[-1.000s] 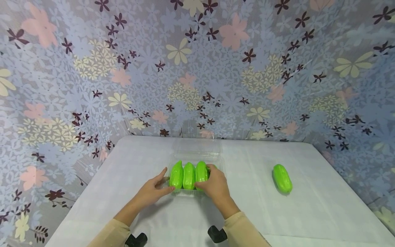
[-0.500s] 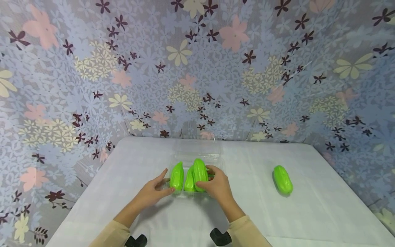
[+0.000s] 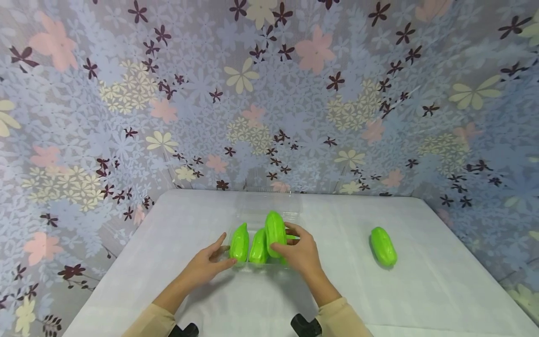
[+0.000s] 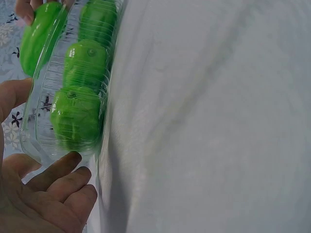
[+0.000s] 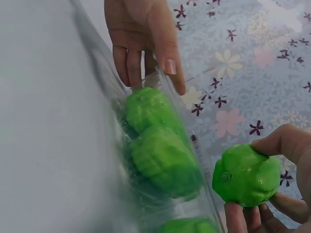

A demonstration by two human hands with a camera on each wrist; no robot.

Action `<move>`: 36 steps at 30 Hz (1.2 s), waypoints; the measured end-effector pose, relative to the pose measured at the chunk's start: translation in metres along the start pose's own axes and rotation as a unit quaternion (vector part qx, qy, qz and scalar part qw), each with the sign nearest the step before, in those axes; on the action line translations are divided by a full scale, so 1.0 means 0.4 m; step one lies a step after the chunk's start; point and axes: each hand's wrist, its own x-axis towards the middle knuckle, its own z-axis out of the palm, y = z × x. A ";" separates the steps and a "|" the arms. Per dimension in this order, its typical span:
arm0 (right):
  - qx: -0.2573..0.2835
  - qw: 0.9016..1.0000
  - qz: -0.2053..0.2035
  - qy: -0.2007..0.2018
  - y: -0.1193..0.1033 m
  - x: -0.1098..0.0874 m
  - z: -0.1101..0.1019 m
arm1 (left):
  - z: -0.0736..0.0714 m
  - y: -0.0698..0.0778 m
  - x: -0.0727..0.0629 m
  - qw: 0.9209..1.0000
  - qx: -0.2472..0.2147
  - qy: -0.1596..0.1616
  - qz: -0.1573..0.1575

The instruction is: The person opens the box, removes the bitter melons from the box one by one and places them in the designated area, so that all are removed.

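Note:
My right hand (image 3: 302, 252) grips a glossy green cucumber-shaped vegetable (image 3: 275, 233), thumb on the near side and fingers on its right. The vegetable is raised above a clear plastic clamshell box (image 4: 41, 104) and partly overlaps its contents. Inside the box lie three more ridged green vegetables, among them a left one (image 3: 239, 243) and a middle one (image 3: 258, 247); the third is mostly hidden behind the right hand in the head view. At the box's left end, my left hand (image 3: 207, 263) spans the corner with relaxed fingers, fingertips right at the plastic wall.
Another green vegetable (image 3: 383, 247) lies alone on the white-covered table (image 3: 337, 290), to the right. The box's transparent lid (image 3: 267, 203) lies folded back toward the flowered wall covering (image 3: 269, 93) behind the table.
My right hand has lifted a green vegetable from the row in the box, raising it and tilting it, then moving slightly right. The left hand has stayed at the box's left end.

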 end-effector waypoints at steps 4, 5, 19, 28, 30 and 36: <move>0.012 1.000 0.008 0.005 -0.003 0.002 -0.016 | 0.000 -0.002 0.000 1.000 0.000 0.004 -0.004; 0.015 1.000 0.009 0.006 -0.004 0.002 -0.021 | 0.000 -0.002 0.001 1.000 -0.002 0.004 -0.003; 0.026 0.999 0.004 0.023 -0.002 0.005 -0.085 | -0.003 0.002 -0.001 1.000 0.008 0.005 -0.001; 0.028 0.999 0.018 0.035 0.018 0.012 -0.151 | -0.001 0.005 -0.002 1.000 0.004 0.006 -0.003; 0.026 0.999 0.023 0.038 0.023 0.011 -0.166 | -0.001 0.005 -0.003 1.000 0.006 0.007 -0.006; 0.012 0.998 0.029 0.049 0.042 0.006 -0.206 | -0.004 0.004 -0.004 1.000 0.004 0.005 -0.008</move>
